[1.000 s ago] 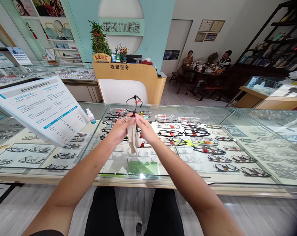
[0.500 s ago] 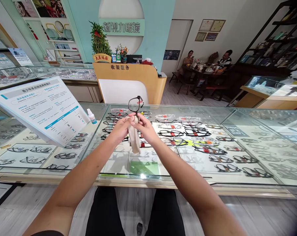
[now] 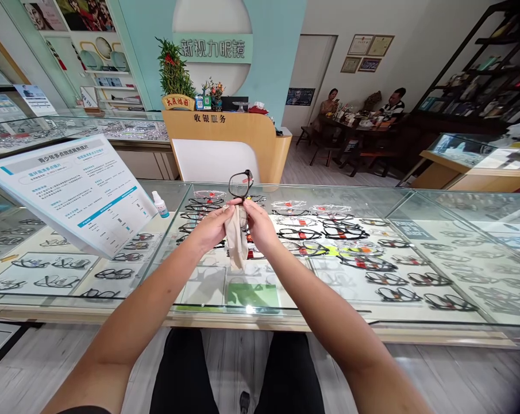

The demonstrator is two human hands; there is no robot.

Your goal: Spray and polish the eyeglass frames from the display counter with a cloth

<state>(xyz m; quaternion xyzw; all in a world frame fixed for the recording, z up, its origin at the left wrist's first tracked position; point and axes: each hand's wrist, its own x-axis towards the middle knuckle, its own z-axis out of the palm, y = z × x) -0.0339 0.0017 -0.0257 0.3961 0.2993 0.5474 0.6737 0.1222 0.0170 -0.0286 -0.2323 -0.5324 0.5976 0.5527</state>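
Black-framed eyeglasses (image 3: pixel 241 185) are held on end above the glass counter, one lens sticking up over my fingers. Beneath it the lower lens is partly hidden by my hands and a pale beige cloth (image 3: pixel 237 241). My left hand (image 3: pixel 214 227) is closed on the cloth, which is folded against the glasses and hangs down from the fingers. On the other side my right hand (image 3: pixel 260 225) grips the frame of the glasses near its middle and lower part; some of its fingertips are hidden.
Rows of eyeglasses (image 3: pixel 300 234) fill the glass display counter (image 3: pixel 350 310) below my hands. To the left stand a printed sign (image 3: pixel 70 190) and a small spray bottle (image 3: pixel 160 205). Behind are a wooden cash desk (image 3: pixel 225 129) and two people seated at a table (image 3: pixel 358 123).
The glasses have shifted slightly right and turned a little. My right hand's fingers have moved apart from the left hand's, baring more of the lower lens and cloth.
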